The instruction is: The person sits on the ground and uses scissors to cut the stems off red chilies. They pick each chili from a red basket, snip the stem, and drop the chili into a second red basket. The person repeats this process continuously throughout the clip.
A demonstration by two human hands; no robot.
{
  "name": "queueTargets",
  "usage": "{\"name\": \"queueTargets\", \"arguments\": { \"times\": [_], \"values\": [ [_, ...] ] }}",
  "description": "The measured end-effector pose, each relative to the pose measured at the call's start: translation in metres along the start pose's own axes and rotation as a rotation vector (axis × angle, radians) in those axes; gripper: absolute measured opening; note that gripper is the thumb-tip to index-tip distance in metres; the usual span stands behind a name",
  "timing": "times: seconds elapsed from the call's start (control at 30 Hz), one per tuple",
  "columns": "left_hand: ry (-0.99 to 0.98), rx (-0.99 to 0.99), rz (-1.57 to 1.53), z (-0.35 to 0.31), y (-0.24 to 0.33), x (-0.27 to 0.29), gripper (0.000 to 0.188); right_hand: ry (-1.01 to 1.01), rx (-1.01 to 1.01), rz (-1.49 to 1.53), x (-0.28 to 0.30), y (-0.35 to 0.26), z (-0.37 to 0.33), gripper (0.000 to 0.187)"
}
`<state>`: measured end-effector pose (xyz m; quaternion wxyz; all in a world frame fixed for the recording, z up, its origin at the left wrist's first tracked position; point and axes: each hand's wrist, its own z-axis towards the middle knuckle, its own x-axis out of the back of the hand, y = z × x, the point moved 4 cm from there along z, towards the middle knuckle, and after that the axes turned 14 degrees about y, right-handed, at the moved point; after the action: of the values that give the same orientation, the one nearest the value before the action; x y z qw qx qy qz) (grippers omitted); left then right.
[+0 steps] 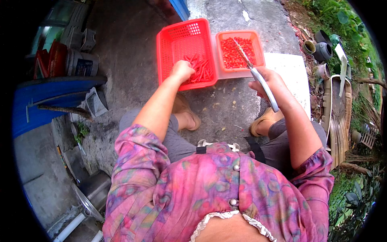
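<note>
L hand (182,71): curled in chillies (204,71); grip, can't tell
R hand (273,84): wrapped rnd scissors (256,75)
Orange tub (231,70): I'd snip low o/ it

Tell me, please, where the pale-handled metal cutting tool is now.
In the head view, the pale-handled tool is right of centre, in the right hand, its metal blade over the orange plastic basket of small red pieces.
</note>
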<state>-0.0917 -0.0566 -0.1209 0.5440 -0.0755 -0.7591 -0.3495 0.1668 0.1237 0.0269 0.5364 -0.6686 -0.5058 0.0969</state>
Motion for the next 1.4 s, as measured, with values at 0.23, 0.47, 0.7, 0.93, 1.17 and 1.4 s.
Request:
{"name": "queueTargets", "arguments": {
  "times": [0.23,0.47,0.7,0.93,1.17,1.4],
  "values": [
    [-0.332,0.367,-0.873,-0.031,0.078,0.085,0.002,-0.064,0.035,0.035,-0.006,0.005,0.002,0.028],
    [-0.399,0.26,-1.035,-0.065,0.125,0.107,0.003,-0.218,0.127,0.137,-0.013,-0.012,-0.012,0.033],
    [-0.512,0.253,-1.118,-0.075,0.143,0.083,0.011,-0.175,0.164,0.245,-0.012,-0.006,-0.01,0.035],
    [-0.618,0.281,-1.178,-0.062,0.146,0.065,0.011,-0.193,-0.038,0.147,-0.008,-0.002,-0.008,0.042],
    [-0.595,0.334,-1.104,-0.047,0.149,0.051,0.011,-0.042,-0.144,0.193,-0.01,0.009,0.0,0.028],
    [-0.542,0.287,-1.124,-0.042,0.152,0.049,0.01,-0.081,0.011,0.218,-0.014,0.027,0.009,0.035]
  ]
}}
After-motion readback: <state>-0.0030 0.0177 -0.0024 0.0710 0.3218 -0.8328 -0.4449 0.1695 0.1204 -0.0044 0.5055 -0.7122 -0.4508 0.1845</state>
